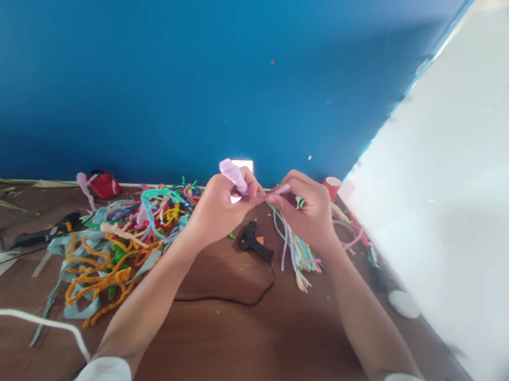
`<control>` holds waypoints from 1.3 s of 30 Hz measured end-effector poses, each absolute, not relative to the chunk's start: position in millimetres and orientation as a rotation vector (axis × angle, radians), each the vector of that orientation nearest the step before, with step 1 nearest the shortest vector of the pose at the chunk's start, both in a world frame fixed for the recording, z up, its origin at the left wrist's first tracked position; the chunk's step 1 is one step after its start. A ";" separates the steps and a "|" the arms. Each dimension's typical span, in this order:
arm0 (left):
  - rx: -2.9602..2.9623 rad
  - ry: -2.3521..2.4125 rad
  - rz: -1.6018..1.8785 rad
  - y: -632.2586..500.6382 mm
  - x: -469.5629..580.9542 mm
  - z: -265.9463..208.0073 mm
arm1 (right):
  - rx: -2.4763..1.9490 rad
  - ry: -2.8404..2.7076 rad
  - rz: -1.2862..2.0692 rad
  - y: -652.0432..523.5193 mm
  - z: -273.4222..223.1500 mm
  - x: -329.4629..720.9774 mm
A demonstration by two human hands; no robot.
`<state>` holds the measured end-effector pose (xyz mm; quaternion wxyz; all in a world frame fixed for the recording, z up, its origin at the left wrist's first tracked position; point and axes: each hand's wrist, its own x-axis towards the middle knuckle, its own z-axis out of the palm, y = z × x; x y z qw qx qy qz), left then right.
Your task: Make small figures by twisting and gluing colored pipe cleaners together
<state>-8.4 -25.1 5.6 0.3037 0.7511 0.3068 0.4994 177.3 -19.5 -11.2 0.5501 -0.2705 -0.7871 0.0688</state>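
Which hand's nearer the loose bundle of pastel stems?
Right. In view, the right hand is just above the pastel bundle, covering part of its upper end; the left hand is farther off, up and to the left.

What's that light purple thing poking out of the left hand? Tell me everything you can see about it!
The light purple piece is thick and stick-like with a blunt end, and looks soft and fuzzy. It tilts up and toward the picture's left. The left hand holds it above the table, and the fingers hide its lower part. A thin purple strand shows at the right hand; I can't tell if they're joined.
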 end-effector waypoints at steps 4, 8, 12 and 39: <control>2.433 0.875 1.569 -31.6 -6.8 4.7 | -0.708 -1.653 0.583 -26.9 -10.6 165.7; 2.868 0.714 1.694 -35.1 -7.9 3.1 | -0.648 -1.394 1.179 -34.2 -10.4 156.5; 2.770 0.759 1.718 -33.1 -7.6 2.8 | -0.638 -1.283 1.248 -34.4 -11.3 156.2; 1.605 0.864 0.976 10.1 -15.2 -8.4 | -0.949 -2.366 -0.203 -7.6 -13.5 189.0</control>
